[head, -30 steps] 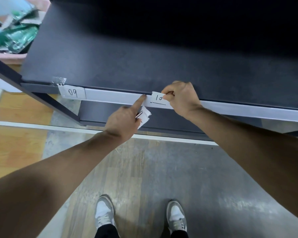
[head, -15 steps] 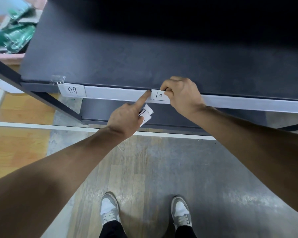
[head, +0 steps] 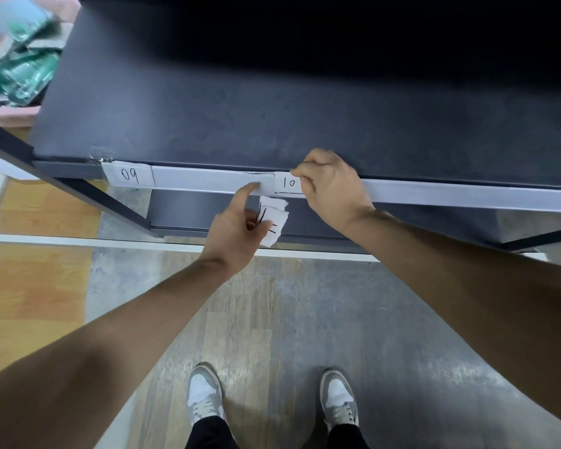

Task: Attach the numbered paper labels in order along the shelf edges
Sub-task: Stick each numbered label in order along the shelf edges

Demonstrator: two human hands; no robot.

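A dark shelf has a pale grey front edge strip (head: 434,194). A white label marked 09 (head: 128,175) is stuck at the strip's left end. A label marked 10 (head: 287,183) lies on the strip near the middle. My right hand (head: 331,186) pinches the right side of the 10 label against the strip. My left hand (head: 237,226) holds a small bunch of loose paper labels (head: 272,220) in its curled fingers. Its forefinger is stretched out and touches the strip just left of the 10 label.
The dark shelf top (head: 272,118) runs back into shadow. A lower shelf (head: 402,225) sits under the strip. A pink bin with green packets (head: 17,76) stands at the far left. A black frame leg (head: 88,196) slants down left. My shoes (head: 204,396) stand on grey floor.
My left forefinger has slid left along the strip, away from the 10 label. My right hand has stayed pinching the label's right side.
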